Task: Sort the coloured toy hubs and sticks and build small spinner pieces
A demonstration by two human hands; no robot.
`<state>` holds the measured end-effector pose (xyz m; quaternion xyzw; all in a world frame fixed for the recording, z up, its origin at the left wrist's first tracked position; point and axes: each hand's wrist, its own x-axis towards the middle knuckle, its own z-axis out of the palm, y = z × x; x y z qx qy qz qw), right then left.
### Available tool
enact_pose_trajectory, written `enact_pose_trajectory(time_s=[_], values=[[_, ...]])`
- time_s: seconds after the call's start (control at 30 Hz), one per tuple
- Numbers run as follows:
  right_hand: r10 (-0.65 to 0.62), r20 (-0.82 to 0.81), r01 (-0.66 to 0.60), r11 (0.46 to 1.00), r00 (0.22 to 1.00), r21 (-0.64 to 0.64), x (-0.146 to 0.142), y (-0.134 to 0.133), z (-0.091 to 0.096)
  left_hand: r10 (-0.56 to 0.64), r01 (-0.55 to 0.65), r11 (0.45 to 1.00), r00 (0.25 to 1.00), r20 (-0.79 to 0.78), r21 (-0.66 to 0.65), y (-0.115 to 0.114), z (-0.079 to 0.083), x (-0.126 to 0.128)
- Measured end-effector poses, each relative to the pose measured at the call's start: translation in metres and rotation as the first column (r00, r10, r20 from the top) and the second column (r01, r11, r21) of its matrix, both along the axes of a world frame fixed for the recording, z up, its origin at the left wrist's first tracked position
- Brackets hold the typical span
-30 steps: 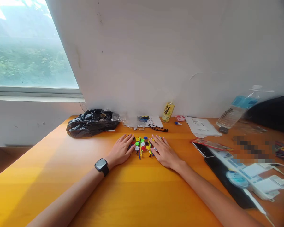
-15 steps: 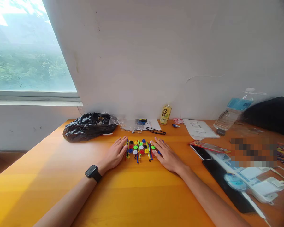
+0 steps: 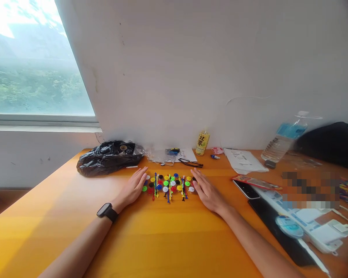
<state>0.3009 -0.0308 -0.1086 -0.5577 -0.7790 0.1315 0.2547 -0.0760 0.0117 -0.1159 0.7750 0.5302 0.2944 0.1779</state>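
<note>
A cluster of small coloured plastic discs and thin sticks (image 3: 169, 185) lies on the orange wooden table (image 3: 162, 239). My left hand (image 3: 132, 188), with a black watch (image 3: 107, 212) on its wrist, lies flat at the cluster's left side, fingers apart and holding nothing. My right hand (image 3: 209, 192) lies flat at the cluster's right side, also empty, its fingertips touching the outer pieces.
A black plastic bag (image 3: 108, 157) lies back left. Black glasses (image 3: 190, 163), a yellow packet (image 3: 202, 143) and papers (image 3: 243, 160) sit near the wall. A water bottle (image 3: 284, 138), a phone (image 3: 246, 189), a power strip (image 3: 304, 216) and a dark bag (image 3: 330, 144) fill the right side.
Both hands have slid apart, away from the middle of the cluster. The coloured pieces now lie uncovered and spread wider between them.
</note>
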Motion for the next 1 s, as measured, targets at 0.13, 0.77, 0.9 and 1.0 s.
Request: enact_pose_trajectory(time_s=[0.13, 0.77, 0.9, 1.0], values=[[-0.123, -0.030, 0.123, 0.992, 0.992, -0.003, 0.016, 0.010, -0.002, 0.048, -0.046, 0.999, 0.995, -0.091, 0.024, 0.011, -0.005, -0.020], [-0.009, -0.028, 0.006, 0.996, 1.000, -0.089, 0.013, 0.008, -0.007, -0.195, 0.217, 0.973, 0.956, -0.221, 0.083, -0.022, 0.016, 0.005], [-0.001, -0.001, 0.001, 0.998, 1.000, -0.060, 0.013, 0.007, -0.009, -0.176, 0.187, 0.980, 0.976, -0.131, 0.075, -0.021, 0.016, 0.005], [-0.001, 0.008, 0.002, 0.998, 1.000, -0.067, 0.014, 0.007, -0.009, -0.093, 0.093, 0.994, 0.996, -0.005, 0.048, -0.014, 0.011, 0.002]])
